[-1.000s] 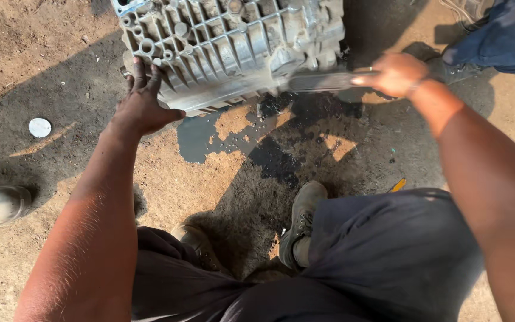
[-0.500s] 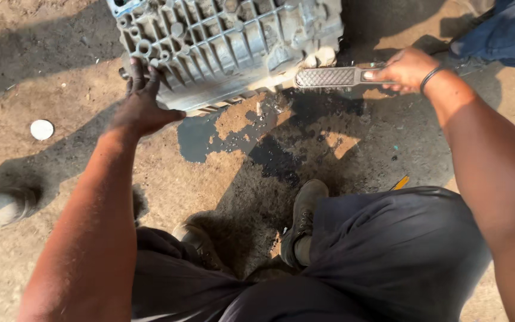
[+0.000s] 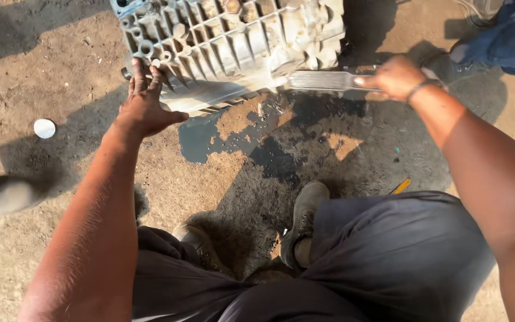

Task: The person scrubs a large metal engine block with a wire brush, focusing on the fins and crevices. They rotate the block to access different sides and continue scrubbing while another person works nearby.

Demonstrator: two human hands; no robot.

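Note:
A large ribbed grey metal casing [image 3: 233,42] lies on the dirt ground at the top of the view. My left hand [image 3: 144,104] presses flat against its lower left edge, fingers spread. My right hand [image 3: 394,77] grips the end of a flat grey metal file [image 3: 320,80], which points left with its tip against the casing's lower right corner. A dark wet oil patch [image 3: 269,146] spreads on the ground under the casing.
My shoes [image 3: 305,217] and dark trousers fill the bottom. Another person's blue trouser leg [image 3: 508,36] is at the top right. A small white disc [image 3: 45,128] lies at left, a shoe [image 3: 1,194] at the left edge, a yellow-handled tool [image 3: 400,186] by my knee.
My right hand has shifted the flat file sideways along the casing's lower right corner. My left hand has stayed pressed on the casing.

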